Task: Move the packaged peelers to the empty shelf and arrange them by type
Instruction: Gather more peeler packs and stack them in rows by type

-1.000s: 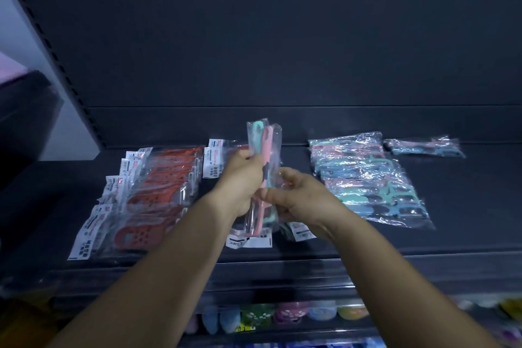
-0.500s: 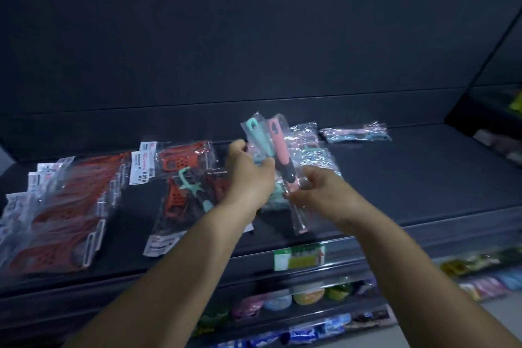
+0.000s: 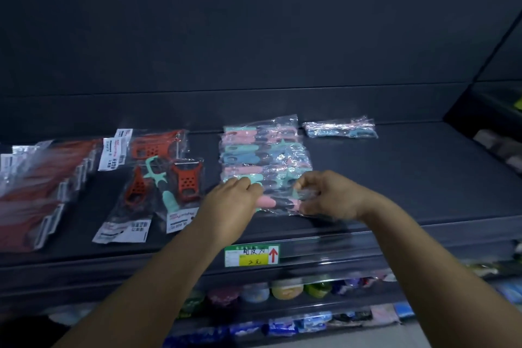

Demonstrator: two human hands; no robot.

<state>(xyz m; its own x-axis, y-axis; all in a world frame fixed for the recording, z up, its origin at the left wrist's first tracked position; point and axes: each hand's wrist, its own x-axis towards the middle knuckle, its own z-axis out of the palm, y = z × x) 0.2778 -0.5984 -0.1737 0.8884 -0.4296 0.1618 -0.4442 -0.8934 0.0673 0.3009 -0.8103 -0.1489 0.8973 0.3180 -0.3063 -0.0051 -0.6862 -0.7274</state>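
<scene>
A green and yellow price tag (image 3: 252, 255) hangs on the shelf (image 3: 409, 178) front edge. Just behind it, the left hand (image 3: 230, 207) and right hand (image 3: 324, 196) each pinch one end of a packaged pink peeler (image 3: 278, 203), laid at the near end of the pastel peeler row (image 3: 264, 155). Orange peeler packs (image 3: 53, 178) fill the shelf's left side, and one small pack (image 3: 340, 128) lies at the back edge.

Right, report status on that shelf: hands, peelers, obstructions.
Left hand and right hand both shut on a pink peeler pack, at the near end of the pastel row. One teal peeler lies among the red ones. Nothing blocking.
</scene>
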